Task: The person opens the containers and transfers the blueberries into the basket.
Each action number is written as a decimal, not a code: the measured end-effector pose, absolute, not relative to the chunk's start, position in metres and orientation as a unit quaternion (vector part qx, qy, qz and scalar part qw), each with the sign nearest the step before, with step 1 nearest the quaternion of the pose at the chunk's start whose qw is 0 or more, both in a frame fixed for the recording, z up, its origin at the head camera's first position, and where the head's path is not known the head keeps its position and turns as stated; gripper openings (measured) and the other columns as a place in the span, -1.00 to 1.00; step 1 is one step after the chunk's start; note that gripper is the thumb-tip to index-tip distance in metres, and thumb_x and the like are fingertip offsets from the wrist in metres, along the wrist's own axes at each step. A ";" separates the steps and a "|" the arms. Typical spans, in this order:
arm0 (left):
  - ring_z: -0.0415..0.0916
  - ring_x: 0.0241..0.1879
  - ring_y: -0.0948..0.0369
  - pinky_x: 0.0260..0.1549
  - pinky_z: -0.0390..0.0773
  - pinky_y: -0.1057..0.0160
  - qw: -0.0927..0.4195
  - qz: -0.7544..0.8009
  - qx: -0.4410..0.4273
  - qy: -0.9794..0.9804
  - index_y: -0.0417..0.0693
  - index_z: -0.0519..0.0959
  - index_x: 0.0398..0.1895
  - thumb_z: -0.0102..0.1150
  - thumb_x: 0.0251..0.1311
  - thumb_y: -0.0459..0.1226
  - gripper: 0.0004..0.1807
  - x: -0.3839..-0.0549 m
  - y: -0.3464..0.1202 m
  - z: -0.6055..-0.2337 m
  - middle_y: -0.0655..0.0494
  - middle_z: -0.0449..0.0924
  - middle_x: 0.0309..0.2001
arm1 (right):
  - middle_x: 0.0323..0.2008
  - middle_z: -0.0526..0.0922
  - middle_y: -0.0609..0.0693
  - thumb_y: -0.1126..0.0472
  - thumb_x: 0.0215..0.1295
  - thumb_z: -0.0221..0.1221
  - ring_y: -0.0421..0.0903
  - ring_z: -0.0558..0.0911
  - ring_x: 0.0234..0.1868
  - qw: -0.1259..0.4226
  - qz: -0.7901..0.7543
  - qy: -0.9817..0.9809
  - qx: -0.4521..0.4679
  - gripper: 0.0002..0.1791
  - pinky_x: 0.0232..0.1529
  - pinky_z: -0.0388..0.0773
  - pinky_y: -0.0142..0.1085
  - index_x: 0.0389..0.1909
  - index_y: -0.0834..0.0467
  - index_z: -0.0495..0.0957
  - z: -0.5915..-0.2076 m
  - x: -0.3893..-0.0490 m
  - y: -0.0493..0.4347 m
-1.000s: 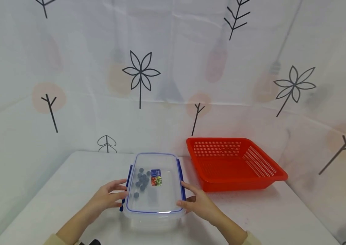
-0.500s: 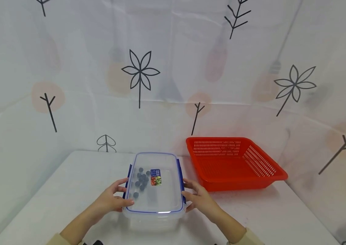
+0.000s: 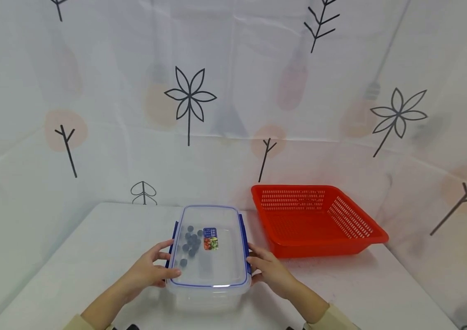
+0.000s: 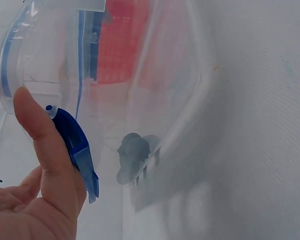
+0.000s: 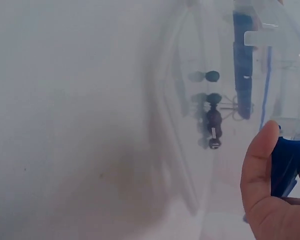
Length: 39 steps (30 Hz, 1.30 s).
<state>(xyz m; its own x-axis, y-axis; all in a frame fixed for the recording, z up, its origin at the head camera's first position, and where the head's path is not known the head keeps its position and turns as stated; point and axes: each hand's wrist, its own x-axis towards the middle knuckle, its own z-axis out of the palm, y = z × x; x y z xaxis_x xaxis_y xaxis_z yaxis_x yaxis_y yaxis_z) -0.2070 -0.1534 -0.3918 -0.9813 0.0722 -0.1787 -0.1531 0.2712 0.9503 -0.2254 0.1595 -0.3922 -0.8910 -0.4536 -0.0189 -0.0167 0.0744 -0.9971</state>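
A clear plastic food container stands on the white table, its clear lid on top with a blue seal line. Inside, toward the left, lie several small dark round things, like berries. My left hand grips the container's left side, thumb over the lid's near corner and fingers along the edge. In the left wrist view a blue latch sticks outward beside the thumb. My right hand holds the right side, its thumb at the lid's edge near another blue latch, also swung outward.
To the right behind the container stands a red perforated plastic basket. A white cloth printed with plant drawings hangs behind the table. The lid carries a small coloured label.
My left hand has shifted slightly right and its thumb has come onto the lid's corner. My right thumb has drawn back from the lid's near corner to its side edge. The container stays put.
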 end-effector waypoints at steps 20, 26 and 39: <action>0.48 -0.39 0.13 -0.45 0.57 0.17 0.090 0.609 -0.042 0.787 0.00 0.21 0.35 0.53 -0.25 -0.21 -0.01 -0.205 -0.152 -0.392 -0.14 0.35 0.02 | 0.12 0.24 0.27 0.30 0.43 -0.29 0.06 0.43 -0.01 0.176 -0.685 0.685 -0.172 -0.43 -0.02 0.46 -0.13 0.40 0.34 -0.15 -0.398 -0.222 0.153; 0.48 -0.38 0.12 -0.45 0.57 0.17 0.093 0.615 -0.029 0.783 -0.01 0.20 0.35 0.52 -0.22 -0.21 -0.01 -0.204 -0.153 -0.392 -0.15 0.34 0.03 | 0.10 0.36 0.27 0.06 0.48 -0.20 0.05 0.50 -0.10 0.179 -0.668 0.711 -0.128 -0.33 -0.21 0.53 -0.17 0.42 0.31 -0.18 -0.400 -0.226 0.152; 0.48 -0.38 0.12 -0.45 0.58 0.15 0.090 0.612 -0.029 0.785 -0.02 0.17 0.36 0.50 -0.18 -0.24 -0.03 -0.204 -0.153 -0.396 -0.17 0.33 0.04 | 0.02 0.43 0.23 0.03 0.50 -0.23 0.04 0.51 -0.14 0.194 -0.668 0.703 -0.145 -0.40 -0.16 0.55 -0.18 0.35 0.36 -0.01 -0.404 -0.231 0.161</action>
<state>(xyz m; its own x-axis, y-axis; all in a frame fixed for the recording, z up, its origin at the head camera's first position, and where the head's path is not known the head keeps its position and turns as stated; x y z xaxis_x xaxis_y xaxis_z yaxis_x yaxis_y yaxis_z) -0.2043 -0.1533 -0.3962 -0.9821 0.0635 -0.1771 -0.1561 0.2500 0.9556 -0.2312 0.1614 -0.4038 -0.8827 -0.4631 -0.0792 0.0556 0.0645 -0.9964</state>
